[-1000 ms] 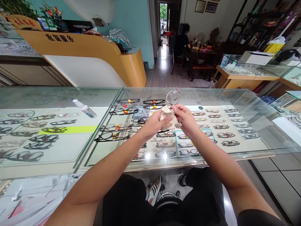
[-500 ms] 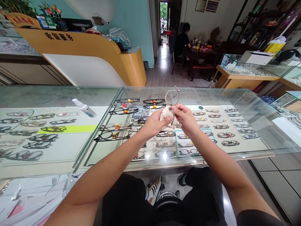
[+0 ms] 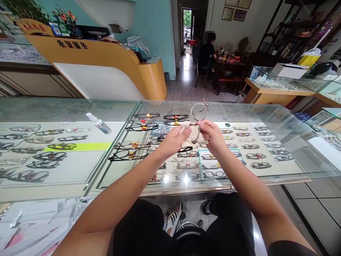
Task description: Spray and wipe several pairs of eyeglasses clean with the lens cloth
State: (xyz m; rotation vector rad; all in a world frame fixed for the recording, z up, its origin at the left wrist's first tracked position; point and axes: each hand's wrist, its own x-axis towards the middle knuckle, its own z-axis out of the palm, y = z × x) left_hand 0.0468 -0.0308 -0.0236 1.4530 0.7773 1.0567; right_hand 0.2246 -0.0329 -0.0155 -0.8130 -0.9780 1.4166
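Note:
Over the glass counter, my left hand (image 3: pixel 177 139) is closed on a cream cleaning cloth (image 3: pixel 187 143), bunched between thumb and fingers. My right hand (image 3: pixel 211 132) pinches a pair of thin-rimmed eyeglasses (image 3: pixel 199 111) near the middle of the frame. One lens stands up beyond my fingers with a reddish temple tip above it; the other lens lies against the cloth between my hands. The cloth partly hides that nearer lens. Several dark-framed glasses (image 3: pixel 130 154) lie around and under my hands, some with orange tags.
A glass display counter (image 3: pixel 170 104) spans the view, holding rows of eyeglasses. A white spray bottle (image 3: pixel 99 123) stands on it at the left. Papers (image 3: pixel 34 224) lie at lower left. A yellow-wood cash desk (image 3: pixel 149 74) stands beyond. A person (image 3: pixel 206 53) sits at a far table.
The cloth and my left fingers have shifted slightly on the glasses, and more of the nearer lens now shows. The glasses have tilted a little to the right. The view has moved slightly.

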